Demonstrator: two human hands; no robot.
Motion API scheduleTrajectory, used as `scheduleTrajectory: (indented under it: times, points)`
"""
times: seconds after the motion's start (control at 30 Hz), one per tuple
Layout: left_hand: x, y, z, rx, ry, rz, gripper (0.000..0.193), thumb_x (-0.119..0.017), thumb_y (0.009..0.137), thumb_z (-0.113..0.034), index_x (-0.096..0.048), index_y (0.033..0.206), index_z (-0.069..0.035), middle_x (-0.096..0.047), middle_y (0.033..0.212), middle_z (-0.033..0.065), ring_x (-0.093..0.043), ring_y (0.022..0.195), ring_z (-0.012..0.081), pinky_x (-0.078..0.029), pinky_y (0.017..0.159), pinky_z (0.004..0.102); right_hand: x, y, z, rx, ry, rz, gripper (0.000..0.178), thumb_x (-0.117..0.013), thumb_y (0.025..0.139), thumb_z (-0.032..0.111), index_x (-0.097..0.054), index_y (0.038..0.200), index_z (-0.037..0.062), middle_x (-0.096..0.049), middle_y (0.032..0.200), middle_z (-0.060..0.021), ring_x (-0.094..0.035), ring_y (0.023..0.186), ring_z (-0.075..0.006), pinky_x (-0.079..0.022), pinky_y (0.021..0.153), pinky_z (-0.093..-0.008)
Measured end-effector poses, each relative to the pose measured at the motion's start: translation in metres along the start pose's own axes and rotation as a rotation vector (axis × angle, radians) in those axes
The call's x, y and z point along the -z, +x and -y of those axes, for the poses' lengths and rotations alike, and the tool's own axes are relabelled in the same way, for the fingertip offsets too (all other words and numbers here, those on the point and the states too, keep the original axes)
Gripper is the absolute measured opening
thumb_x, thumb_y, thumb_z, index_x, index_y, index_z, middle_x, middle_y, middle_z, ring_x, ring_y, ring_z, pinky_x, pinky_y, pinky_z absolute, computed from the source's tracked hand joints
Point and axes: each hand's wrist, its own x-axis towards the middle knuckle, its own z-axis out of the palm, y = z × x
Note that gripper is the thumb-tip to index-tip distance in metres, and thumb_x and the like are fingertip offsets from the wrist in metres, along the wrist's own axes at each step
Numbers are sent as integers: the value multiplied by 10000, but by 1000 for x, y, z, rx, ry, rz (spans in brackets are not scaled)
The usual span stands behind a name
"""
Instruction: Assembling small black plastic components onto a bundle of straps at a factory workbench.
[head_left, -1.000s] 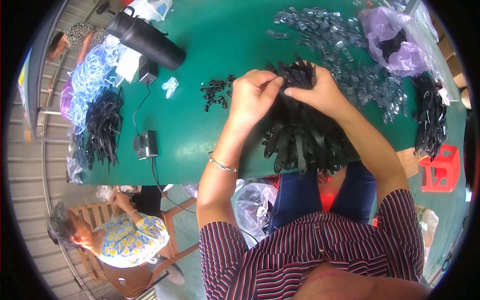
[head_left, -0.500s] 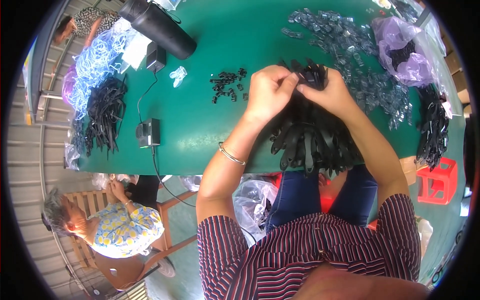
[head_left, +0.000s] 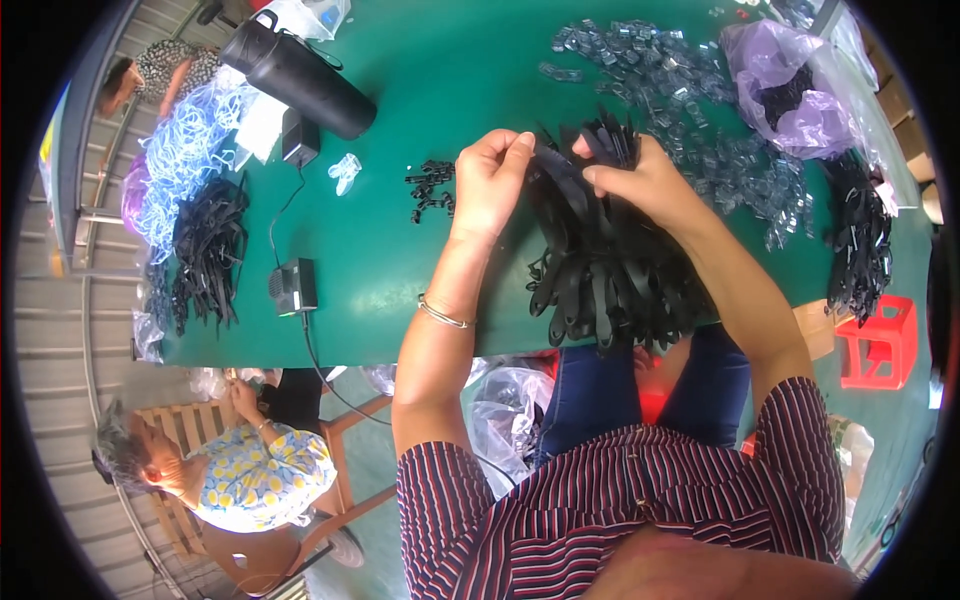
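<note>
A thick bundle of looped black straps [head_left: 612, 285] hangs toward the table's near edge, in front of my body. My right hand [head_left: 645, 182] is closed round the upper part of this bundle, and the strap ends fan out above its fingers. At the left of the bundle my left hand [head_left: 487, 185] pinches between thumb and finger what looks like the end of one black strap, drawn a little apart from the others. Beside my left hand lies a small pile of black plastic pieces [head_left: 430, 185], partly hidden by it.
Clear plastic buckles [head_left: 690, 95] spread over the green table [head_left: 400, 290] at right. A purple bag [head_left: 835, 60], more black straps [head_left: 208, 250], blue cords [head_left: 190, 150], a black bottle [head_left: 310, 85] and a corded black box [head_left: 293, 287] surround them. A co-worker [head_left: 260, 470] sits at left.
My left hand has moved left, away from my right hand, pulling a strap end from the bundle. The whole view has shifted slightly.
</note>
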Motion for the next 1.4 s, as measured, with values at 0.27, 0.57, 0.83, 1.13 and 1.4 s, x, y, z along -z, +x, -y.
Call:
scheduleTrajectory:
  times: [0.27, 0.57, 0.83, 1.13, 1.4]
  points:
    - [53, 21, 20, -175, 564, -239, 184, -641, 735, -159, -638, 885, -51, -628, 806, 94, -600, 695, 207, -479, 632, 314, 1, -4, 11, 10, -8, 32, 321, -578, 735, 56, -564, 1049, -10, -551, 758, -36, -560, 684, -122, -452, 670, -255]
    - [56, 19, 23, -29, 1002, -168, 183, -617, 735, -233, -665, 851, -101, -615, 835, 88, -591, 792, 266, -462, 721, 366, -1, -4, 12, 9, -5, 35, 294, -628, 750, 92, -560, 1005, -39, -604, 820, -72, -598, 743, -143, -482, 721, -273]
    - [45, 16, 15, -132, 689, -174, 97, -627, 740, -115, -657, 814, -61, -632, 822, 80, -579, 739, 195, -448, 639, 306, -2, -3, 13, -26, 25, -5, 226, -622, 742, 73, -569, 932, -37, -624, 804, -98, -603, 714, -148, -484, 697, -268]
    - [6, -3, -6, 252, -631, 249, 139, -579, 790, 21, -586, 928, 29, -632, 880, 117, -614, 731, 142, -526, 639, 231, -2, -4, 11, -20, 54, -87, 242, -621, 709, 59, -568, 922, -42, -600, 746, -81, -592, 675, -142, -471, 644, -261]
    - [2, -4, -4, 346, -804, 267, 130, -602, 810, -29, -588, 936, 0, -630, 846, 92, -637, 744, 167, -550, 650, 258, -5, -7, 8, 96, -26, -94, 248, -639, 677, 40, -566, 905, -29, -585, 804, -41, -552, 723, -104, -455, 670, -249]
